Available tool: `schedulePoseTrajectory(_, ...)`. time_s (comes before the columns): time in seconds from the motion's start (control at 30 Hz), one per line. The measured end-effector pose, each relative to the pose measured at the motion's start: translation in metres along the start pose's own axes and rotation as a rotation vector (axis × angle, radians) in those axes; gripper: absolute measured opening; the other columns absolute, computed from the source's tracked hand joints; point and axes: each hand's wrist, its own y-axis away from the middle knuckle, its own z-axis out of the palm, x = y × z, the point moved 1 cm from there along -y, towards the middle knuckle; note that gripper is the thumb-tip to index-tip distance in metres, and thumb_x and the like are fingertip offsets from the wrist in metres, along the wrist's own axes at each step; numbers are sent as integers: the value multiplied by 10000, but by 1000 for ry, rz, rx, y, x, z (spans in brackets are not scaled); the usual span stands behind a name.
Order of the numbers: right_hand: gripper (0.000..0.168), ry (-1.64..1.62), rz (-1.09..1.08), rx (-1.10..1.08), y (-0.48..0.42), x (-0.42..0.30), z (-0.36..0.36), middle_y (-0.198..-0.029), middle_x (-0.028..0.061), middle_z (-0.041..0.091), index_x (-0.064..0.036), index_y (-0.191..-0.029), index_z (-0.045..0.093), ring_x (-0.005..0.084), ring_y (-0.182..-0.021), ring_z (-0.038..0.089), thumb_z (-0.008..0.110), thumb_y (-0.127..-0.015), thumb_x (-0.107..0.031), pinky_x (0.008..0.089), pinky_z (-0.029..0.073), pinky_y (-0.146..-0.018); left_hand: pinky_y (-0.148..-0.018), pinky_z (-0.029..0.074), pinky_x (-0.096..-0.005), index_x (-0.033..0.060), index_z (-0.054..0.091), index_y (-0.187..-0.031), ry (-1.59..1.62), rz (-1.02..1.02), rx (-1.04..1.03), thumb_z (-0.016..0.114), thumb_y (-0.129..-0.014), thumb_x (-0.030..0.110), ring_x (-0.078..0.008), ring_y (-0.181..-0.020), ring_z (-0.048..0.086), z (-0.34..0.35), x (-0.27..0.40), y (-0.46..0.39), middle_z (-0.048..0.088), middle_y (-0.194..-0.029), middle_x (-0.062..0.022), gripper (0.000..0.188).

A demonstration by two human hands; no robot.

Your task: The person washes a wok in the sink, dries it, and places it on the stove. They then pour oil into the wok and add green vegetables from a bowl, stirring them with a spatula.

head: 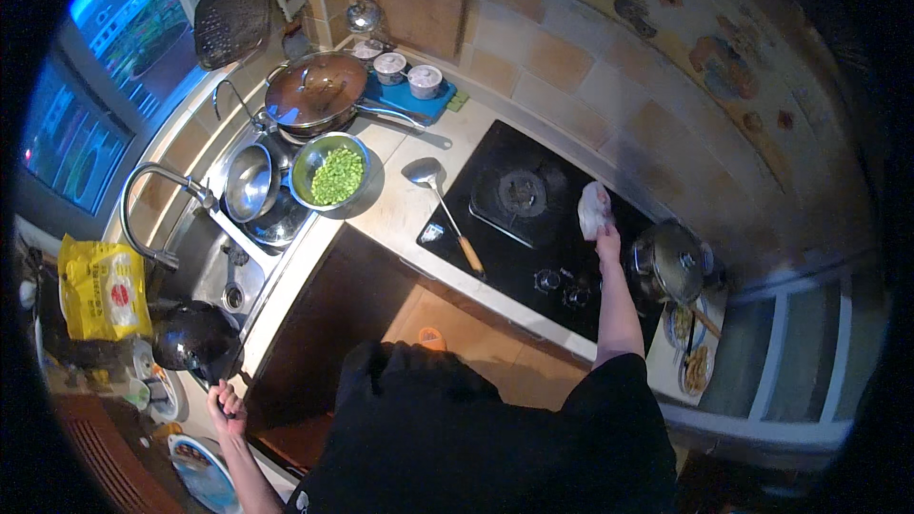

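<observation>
My left hand [227,408] grips the handle of a black wok [194,334], which is beside the sink's near left end. In my right hand [607,239] is a whitish cloth [593,211], over the black glass gas hob [457,218], between the burner [523,193] and a lidded pot [668,262]. A metal wok spatula with a wooden handle [469,254] lies across the hob's left edge, its blade on the counter. To its left stands a steel bowl [303,188] of green beans or peas.
A lidded pan [316,89], a blue board [432,106] with small lidded jars and an empty steel bowl [250,182] stand around the sink [207,264]. A yellow bag [103,289] is at the left. Plates of food [696,371] stand right of the hob.
</observation>
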Motion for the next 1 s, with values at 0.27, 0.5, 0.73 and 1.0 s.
schedulePoseTrajectory(0.27,396,-178,53,-150,-55,-19,35,-975,108,634,-75,-1262,500,215,-819,620,545,-878,-163,339,498,-669,-389,312,-237,107,480,-776,54,-141,-5,436,-903,124,-59,-380,313,-7,-6,-4,374,-536,62,136)
schedulePoseTrajectory(0.5,542,231,46,-77,-61,-4,24,-1137,165,631,-68,-1274,519,291,-1063,604,661,-755,-132,370,458,-911,-367,295,-235,140,478,-733,33,-167,-2,498,-861,116,-64,-378,299,-23,-24,-20,378,-525,67,131)
schedulePoseTrajectory(0.73,367,366,21,-1,-14,-44,15,-1041,208,654,-71,-976,695,379,-977,619,682,-714,-328,431,482,-865,-362,281,-239,127,534,-757,6,-60,245,484,-849,112,-72,-364,295,22,-25,4,393,-519,61,106)
schedulePoseTrajectory(1.0,364,-366,-115,355,9,-114,-48,-1150,225,604,64,-1159,556,331,-1053,565,550,-886,-178,377,405,-934,-356,278,-240,161,492,-704,54,-120,216,453,-900,167,-70,-365,289,46,-35,-7,362,-512,66,200)
